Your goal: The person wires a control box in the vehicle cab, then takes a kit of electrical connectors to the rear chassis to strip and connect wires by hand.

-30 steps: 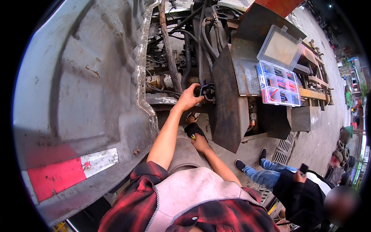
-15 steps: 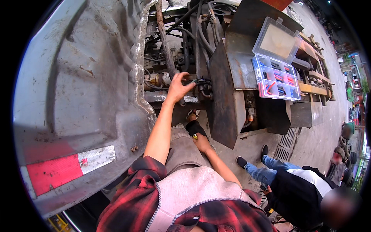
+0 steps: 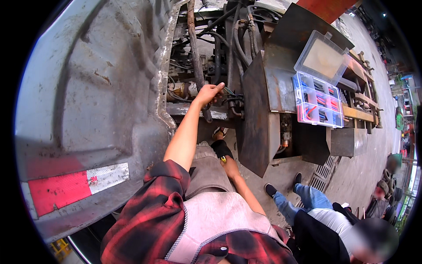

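Note:
My left hand [image 3: 210,93] reaches over the truck's frame, with thumb and fingertips brought together at the loose ends of thin wires [image 3: 229,93]. These wires come out of a dark cable bundle [image 3: 236,97] beside the rusty sheet-metal box [image 3: 257,119]. Lower down, my right hand [image 3: 230,168] is closed round a small tool with a yellow part [image 3: 223,159]; its kind is too small to make out. That hand rests close to my knee, apart from the wires.
A clear compartment case [image 3: 320,103] of coloured tubing pieces lies open on the metal box. To the left stands a large grey panel [image 3: 101,101] with a red and white reflective strip. A wooden pole [image 3: 195,48] crosses the engine parts. Another person [image 3: 325,224] is at the lower right.
My left hand has gone from spread fingers to a pinch at the wires. My right hand has stayed low with the yellow tool. The view has shifted slightly; the other person has moved a little left.

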Action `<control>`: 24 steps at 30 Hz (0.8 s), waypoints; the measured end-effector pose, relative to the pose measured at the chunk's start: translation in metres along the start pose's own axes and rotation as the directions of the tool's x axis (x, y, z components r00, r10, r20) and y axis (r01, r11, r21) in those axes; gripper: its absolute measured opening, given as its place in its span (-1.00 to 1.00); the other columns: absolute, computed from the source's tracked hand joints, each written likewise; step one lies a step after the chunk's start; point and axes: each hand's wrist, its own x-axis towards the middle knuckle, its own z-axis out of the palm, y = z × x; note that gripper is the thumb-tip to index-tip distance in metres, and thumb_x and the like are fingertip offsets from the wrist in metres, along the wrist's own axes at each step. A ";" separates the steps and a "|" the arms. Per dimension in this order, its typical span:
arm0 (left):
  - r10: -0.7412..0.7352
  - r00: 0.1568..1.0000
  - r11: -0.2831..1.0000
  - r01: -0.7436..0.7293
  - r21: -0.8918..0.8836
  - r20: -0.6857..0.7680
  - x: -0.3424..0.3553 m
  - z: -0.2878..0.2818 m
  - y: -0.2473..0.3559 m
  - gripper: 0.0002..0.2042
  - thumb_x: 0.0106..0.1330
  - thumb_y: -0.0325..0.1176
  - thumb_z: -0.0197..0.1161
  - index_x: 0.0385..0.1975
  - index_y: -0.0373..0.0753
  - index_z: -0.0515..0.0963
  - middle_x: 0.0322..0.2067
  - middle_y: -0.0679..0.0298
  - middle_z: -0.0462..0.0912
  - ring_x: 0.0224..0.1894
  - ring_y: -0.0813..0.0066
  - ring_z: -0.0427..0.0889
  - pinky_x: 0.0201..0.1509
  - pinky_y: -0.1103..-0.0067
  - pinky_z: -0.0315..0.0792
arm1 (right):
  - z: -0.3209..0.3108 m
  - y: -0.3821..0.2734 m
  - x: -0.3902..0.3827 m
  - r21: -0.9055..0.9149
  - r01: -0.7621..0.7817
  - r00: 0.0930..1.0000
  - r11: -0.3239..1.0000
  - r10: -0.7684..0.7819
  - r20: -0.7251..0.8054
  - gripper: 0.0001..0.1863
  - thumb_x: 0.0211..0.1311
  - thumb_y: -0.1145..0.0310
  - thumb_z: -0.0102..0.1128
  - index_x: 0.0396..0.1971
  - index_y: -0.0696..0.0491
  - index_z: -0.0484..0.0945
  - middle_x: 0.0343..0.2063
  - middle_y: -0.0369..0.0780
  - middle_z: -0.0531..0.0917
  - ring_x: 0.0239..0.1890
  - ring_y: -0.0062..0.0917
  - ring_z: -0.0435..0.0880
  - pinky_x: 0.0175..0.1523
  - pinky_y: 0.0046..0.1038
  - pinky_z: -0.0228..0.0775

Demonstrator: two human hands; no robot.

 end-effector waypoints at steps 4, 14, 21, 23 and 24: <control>-0.093 0.985 0.995 0.095 -0.003 0.148 0.009 -0.014 0.002 -0.40 0.30 0.23 0.13 -0.31 -0.33 0.63 -0.42 0.27 0.67 -0.50 0.57 0.57 -0.53 0.59 0.35 | 0.005 0.003 0.004 0.019 0.004 1.000 1.000 -0.003 -0.016 -0.61 0.22 0.15 0.14 -0.11 0.14 0.48 -0.18 0.16 0.61 -0.05 0.08 0.57 0.04 -0.06 0.41; -0.078 0.910 0.995 0.046 0.087 0.408 0.002 -0.027 -0.002 -0.32 0.41 0.28 -0.15 -0.14 -0.33 0.58 -0.46 0.30 0.62 -0.41 0.58 0.57 -0.37 0.67 0.32 | 0.001 -0.010 0.014 -0.003 0.020 1.000 1.000 -0.020 0.001 -0.60 0.21 0.13 0.14 -0.09 0.13 0.50 -0.18 0.15 0.62 -0.05 0.07 0.57 0.02 -0.05 0.42; 0.077 0.899 0.990 -0.120 0.074 0.432 -0.028 -0.016 0.003 -0.37 0.32 0.28 0.01 -0.15 -0.30 0.52 -0.42 0.35 0.60 -0.45 0.67 0.48 -0.31 0.68 0.36 | -0.015 -0.044 0.009 0.058 -0.005 0.974 0.998 0.017 -0.225 -0.55 0.22 0.07 0.19 -0.09 0.15 0.55 -0.26 0.12 0.65 -0.14 -0.02 0.64 -0.10 -0.16 0.45; 0.051 0.896 0.997 -0.067 0.022 0.440 -0.031 -0.017 0.003 -0.38 0.33 0.27 0.01 -0.15 -0.29 0.52 -0.42 0.36 0.60 -0.43 0.68 0.45 -0.29 0.68 0.35 | -0.024 -0.063 0.003 0.162 0.021 0.979 0.987 0.013 -0.202 -0.55 0.22 0.03 0.20 -0.15 0.13 0.58 -0.24 0.08 0.66 -0.13 -0.04 0.64 -0.07 -0.19 0.45; 0.039 0.896 0.999 -0.035 -0.017 0.443 -0.031 -0.019 0.000 -0.39 0.33 0.27 0.01 -0.16 -0.29 0.52 -0.42 0.37 0.60 -0.41 0.70 0.44 -0.28 0.68 0.34 | -0.030 -0.074 0.000 0.213 0.034 0.982 0.977 0.008 -0.191 -0.55 0.22 0.00 0.20 -0.18 0.12 0.59 -0.23 0.07 0.67 -0.13 -0.04 0.64 -0.06 -0.21 0.45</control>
